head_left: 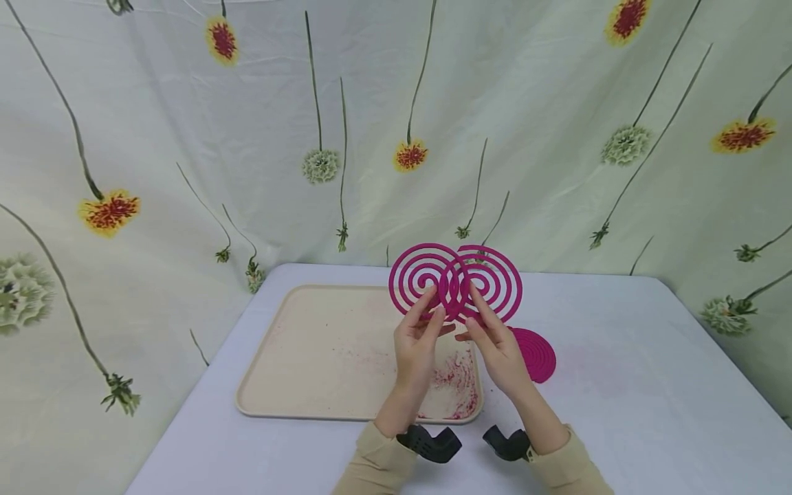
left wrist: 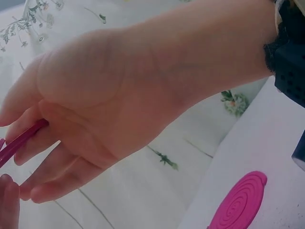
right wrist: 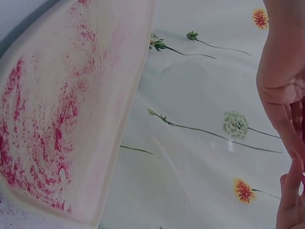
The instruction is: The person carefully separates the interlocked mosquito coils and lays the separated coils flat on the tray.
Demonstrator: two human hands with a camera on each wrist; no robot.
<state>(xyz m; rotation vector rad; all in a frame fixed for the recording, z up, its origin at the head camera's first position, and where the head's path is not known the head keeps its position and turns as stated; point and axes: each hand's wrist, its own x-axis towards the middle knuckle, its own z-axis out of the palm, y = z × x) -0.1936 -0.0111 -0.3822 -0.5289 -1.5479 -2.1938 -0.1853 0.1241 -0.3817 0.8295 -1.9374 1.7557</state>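
Note:
Two magenta mosquito coils, a left one and a right one, are held up above the tray with their inner sides overlapping. My left hand pinches the left coil near its middle between thumb and fingers. On the other side my right hand pinches the right coil the same way. In the left wrist view, a strip of coil runs between the fingers of the left hand. The right wrist view shows the right hand at its edge, the coils mostly hidden there.
A beige tray lies on the white table, magenta crumbs scattered over its right end. Right of it, a round, tightly wound magenta coil lies flat, partly behind the right hand. A flowered cloth hangs behind the table.

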